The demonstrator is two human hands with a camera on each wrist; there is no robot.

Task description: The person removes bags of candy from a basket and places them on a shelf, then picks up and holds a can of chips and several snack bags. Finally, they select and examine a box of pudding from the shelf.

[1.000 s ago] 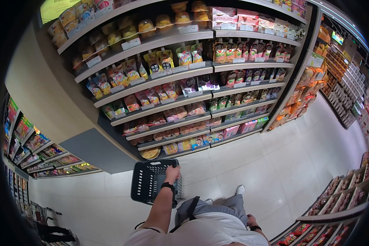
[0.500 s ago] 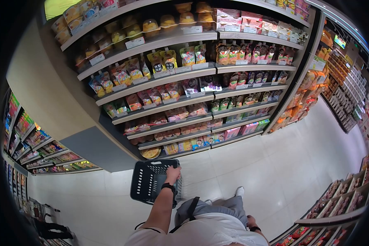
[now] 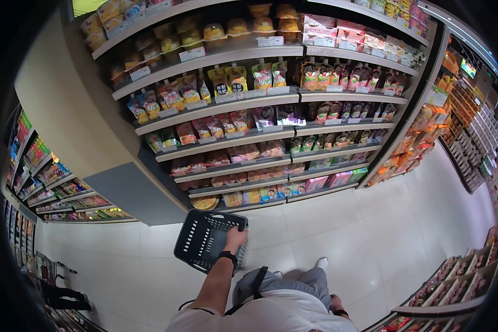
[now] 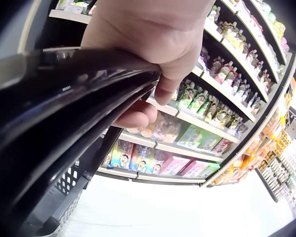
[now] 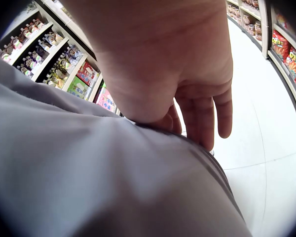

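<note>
In the head view my left hand grips a dark plastic shopping basket by its handle, at the left of my body. The basket has slotted sides and hangs tilted, with bare inner walls showing. Close up in the left wrist view, fingers and thumb curl round the black handle. My right hand hangs beside my grey trousers, its fingers loosely bent and holding nothing. A shelf unit with pouches of drink or jelly stands in front of me.
Cups of fruit jelly line the upper shelves, and boxes the lowest. A grey-based pillar stands at the left. Pale floor runs to the right, past slanted display bins. Another person's legs are behind a trolley.
The shelves have shifted right and a little down in the head view. The basket has turned slightly, still in my left hand. My right hand stays by my side.
</note>
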